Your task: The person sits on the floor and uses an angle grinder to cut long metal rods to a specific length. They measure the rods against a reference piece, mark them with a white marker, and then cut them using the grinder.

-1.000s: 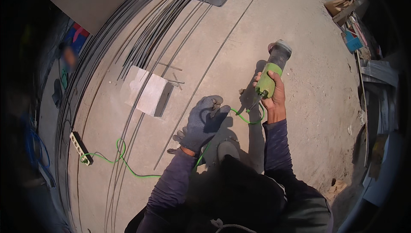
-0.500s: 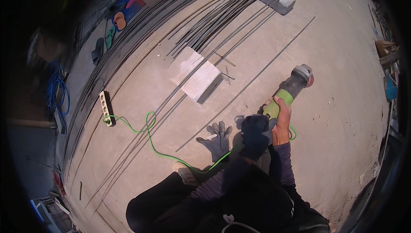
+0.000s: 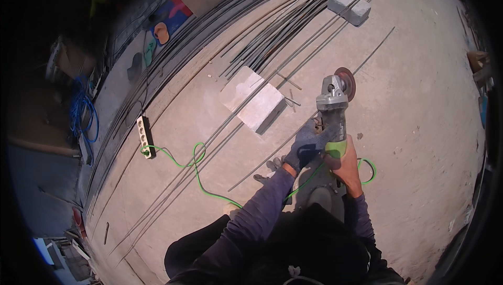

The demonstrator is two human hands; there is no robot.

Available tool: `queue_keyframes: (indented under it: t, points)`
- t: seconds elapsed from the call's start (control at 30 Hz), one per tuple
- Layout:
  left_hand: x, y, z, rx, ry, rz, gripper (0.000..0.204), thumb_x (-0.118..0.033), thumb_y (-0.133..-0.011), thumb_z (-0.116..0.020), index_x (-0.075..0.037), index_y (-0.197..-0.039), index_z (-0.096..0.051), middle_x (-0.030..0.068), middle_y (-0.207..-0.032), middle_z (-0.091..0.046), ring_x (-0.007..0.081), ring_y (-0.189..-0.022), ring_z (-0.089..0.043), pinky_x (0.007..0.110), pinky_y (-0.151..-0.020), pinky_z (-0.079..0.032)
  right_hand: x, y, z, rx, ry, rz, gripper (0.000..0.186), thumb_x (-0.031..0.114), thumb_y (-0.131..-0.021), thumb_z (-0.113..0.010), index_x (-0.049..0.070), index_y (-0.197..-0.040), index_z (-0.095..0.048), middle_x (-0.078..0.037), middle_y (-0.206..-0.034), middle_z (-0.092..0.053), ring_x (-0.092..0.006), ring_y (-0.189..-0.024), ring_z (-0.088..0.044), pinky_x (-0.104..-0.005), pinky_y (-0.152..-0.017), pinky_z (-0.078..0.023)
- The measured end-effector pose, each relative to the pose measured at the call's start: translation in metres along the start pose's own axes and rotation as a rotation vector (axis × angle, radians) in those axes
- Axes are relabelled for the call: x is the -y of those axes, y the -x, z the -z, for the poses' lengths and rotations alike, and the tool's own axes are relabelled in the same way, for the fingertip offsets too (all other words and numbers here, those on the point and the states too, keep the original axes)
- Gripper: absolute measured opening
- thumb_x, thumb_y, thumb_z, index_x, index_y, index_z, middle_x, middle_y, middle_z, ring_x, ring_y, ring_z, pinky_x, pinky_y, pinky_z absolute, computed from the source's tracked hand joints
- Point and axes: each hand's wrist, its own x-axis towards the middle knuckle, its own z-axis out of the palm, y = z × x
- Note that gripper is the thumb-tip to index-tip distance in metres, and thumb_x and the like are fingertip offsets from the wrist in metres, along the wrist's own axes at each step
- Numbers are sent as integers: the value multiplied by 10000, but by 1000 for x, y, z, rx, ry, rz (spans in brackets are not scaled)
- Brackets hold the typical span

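The right hand (image 3: 347,164), bare, is wrapped round the green rear body of an angle grinder (image 3: 334,109), held above the concrete floor (image 3: 414,143). The left hand (image 3: 306,149), gloved, lies against the tool's left side; whether its fingers close on anything, I cannot tell. A firm left-hand hold near the metal head, clear of the reddish disc (image 3: 347,84), would likely steady it best, and a glove on the right hand would seem wise. A dark glove (image 3: 275,164) lies on the floor beside the left wrist. The green cord (image 3: 209,196) passes below the hands to a white power strip (image 3: 144,137); it is best left behind the disc. Beneath the tool, one thin rod (image 3: 267,159) slants along the floor. Farther left, long rods (image 3: 220,130) rest across a pale block (image 3: 257,99), with short rod pieces (image 3: 292,100) by its right edge, and across a second block (image 3: 349,4) beyond.
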Motion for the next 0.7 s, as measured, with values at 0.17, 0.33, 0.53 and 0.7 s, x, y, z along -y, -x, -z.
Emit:
queue_keyframes:
  t: [0.17,0.33,0.53,0.7]
  points:
    - [-2,8,13,-240,372,-70,355,-275,-848,-821,-18,-1069,-716,73,-954,-730,146,-837,-686,315,-753,-540,23,-7,-33,172,242,-68,635,197,-758,-797,46,-1278,-465,-210,-973,-674,-419,-952,-679,-472,-807,-550]
    - [-3,3,36,-467,311,-82,368,-253,-864,-807,-6,-1117,-705,68,-1011,-724,157,-879,-690,306,-789,-551,12,-27,-65,138,399,215,706,231,-758,-789,51,-1336,-425,-226,-983,-672,-467,-980,-660,-526,-876,-534]
    - [-12,-6,50,-540,310,-91,367,-253,-867,-810,5,-1108,-710,68,-995,-730,159,-873,-697,303,-785,-554,42,-57,-71,285,403,54,709,192,-742,-776,42,-1340,-427,-246,-1027,-676,-477,-1012,-656,-550,-912,-520]
    - [-15,-19,58,-549,453,-35,357,-244,-879,-800,4,-1120,-710,66,-1015,-728,152,-875,-700,293,-780,-560,46,-75,-74,327,444,97,795,178,-713,-777,2,-1396,-411,-272,-1066,-677,-471,-1039,-650,-535,-892,-522]
